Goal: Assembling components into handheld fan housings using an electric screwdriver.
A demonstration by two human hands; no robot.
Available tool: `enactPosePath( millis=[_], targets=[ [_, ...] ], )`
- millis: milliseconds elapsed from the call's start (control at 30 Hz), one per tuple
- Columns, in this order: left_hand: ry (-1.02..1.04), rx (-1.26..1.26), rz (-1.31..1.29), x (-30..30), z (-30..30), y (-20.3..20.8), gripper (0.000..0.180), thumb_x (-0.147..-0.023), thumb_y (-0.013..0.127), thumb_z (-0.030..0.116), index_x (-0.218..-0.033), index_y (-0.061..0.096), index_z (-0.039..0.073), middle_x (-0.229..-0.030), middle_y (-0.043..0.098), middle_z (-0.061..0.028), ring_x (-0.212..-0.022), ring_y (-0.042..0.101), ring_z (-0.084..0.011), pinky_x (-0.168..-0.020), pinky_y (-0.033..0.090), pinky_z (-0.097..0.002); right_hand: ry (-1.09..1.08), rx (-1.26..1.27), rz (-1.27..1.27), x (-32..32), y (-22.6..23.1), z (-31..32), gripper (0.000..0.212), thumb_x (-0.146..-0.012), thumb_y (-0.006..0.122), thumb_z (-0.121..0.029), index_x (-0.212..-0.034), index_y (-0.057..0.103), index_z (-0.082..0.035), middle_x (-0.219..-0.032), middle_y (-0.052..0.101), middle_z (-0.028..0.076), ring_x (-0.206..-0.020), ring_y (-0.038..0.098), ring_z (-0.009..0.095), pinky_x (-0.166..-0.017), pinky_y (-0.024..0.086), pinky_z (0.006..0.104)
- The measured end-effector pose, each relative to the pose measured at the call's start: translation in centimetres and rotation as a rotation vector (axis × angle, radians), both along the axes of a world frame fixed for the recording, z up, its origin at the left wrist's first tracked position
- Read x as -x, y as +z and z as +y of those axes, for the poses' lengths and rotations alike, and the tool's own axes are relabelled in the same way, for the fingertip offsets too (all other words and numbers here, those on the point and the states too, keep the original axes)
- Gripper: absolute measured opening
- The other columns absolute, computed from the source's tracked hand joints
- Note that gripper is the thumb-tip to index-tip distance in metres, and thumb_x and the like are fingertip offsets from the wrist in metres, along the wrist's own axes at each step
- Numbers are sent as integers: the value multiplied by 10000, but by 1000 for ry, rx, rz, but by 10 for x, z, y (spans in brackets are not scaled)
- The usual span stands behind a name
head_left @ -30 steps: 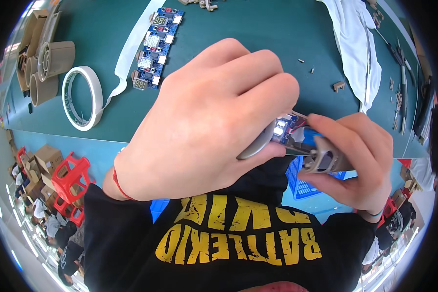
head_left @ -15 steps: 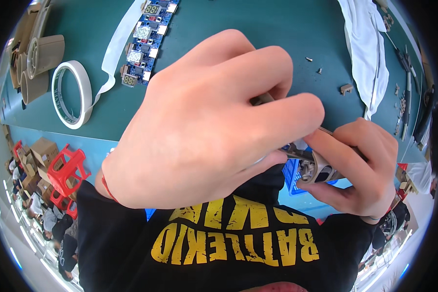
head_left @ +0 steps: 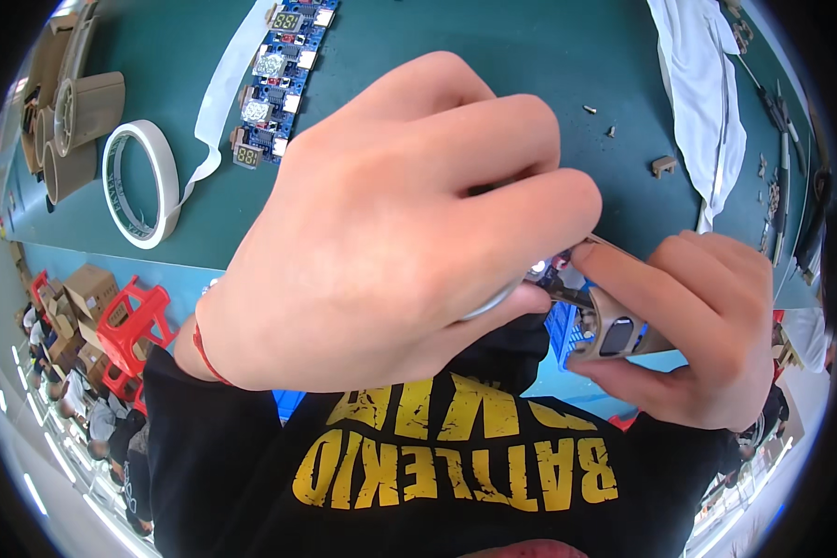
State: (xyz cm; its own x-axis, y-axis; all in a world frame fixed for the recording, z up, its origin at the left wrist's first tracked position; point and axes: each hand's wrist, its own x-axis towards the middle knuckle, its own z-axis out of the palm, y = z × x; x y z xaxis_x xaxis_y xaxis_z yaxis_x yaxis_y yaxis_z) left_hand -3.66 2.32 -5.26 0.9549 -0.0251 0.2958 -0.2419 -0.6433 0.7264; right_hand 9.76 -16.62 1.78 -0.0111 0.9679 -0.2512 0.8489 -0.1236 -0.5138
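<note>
My right hand grips a tan plastic housing with a dark rounded window in its side. The housing's open end faces my left hand, and small parts show inside it. My left hand is large in the middle of the view, back upward, with its fingers curled and closed toward that open end. Beside its thumb and forefinger are a bright white spot and a small red part. A pale curved edge shows by the thumb. What the left fingertips pinch is hidden behind the hand.
On the green table lie a strip of blue circuit boards, a white tape roll, tan tubular parts, white cloth-like material, a small tan piece and dark cables. A blue basket is below; red stools stand left.
My right hand has shifted slightly right and down, turning the housing so its dark window shows more fully. The bright spot and red part have come into view. My left fingers moved slightly left.
</note>
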Motion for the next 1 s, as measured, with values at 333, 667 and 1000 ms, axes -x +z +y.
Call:
enactPosePath(
  millis=[333,667,1000],
  targets=[
    [-1,-94,8,0,-2,11,430,-533,854,216,-867,616,86,-853,602,-37,-759,544,-242,-624,454,-326,-281,-109,303,-6,-8,-18,624,-582,882,-225,-1108,606,-34,-856,599,84,-651,555,153,-549,401,264],
    [42,-37,46,2,-5,17,578,-506,868,262,-1001,624,87,-917,616,-57,-792,556,-267,-686,476,-348,-470,-374,-89,29,-13,-17,519,-547,887,-184,-987,660,-28,-955,617,108,-813,630,233,-666,507,303],
    [8,38,37,1,-6,15,697,-466,877,330,-1059,615,74,-930,612,-56,-798,554,-265,-696,477,-349,-444,-306,-124,41,-19,6,453,-525,868,-140,-921,681,-27,-855,581,74,-745,580,243,-615,470,322]
  ],
)
